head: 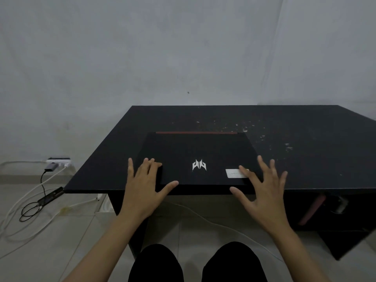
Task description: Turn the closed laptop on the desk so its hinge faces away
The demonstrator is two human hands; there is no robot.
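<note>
Black laptop [195, 157] lies long axis left-right, red hinge strip [196, 132] on far edge. Left hand [142, 184] and right hand [262, 190] splayed open at its near corners, gripping nothing.

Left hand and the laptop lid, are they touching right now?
Touching. The head view shows the left hand flat on the closed laptop, fingertips on the lid's near left corner with no gap.

Pretty bare room: a plain grey-white plaster wall [162, 47] runs behind a black flat-topped wooden desk [305, 139] with scuffed pale flecks on its far right side. Pale glossy floor tiles [61, 231] spread below. Left of the desk, a white wall power strip [58, 160] feeds tangled white and black cables [30, 210]. Light's dim and flat.
</note>
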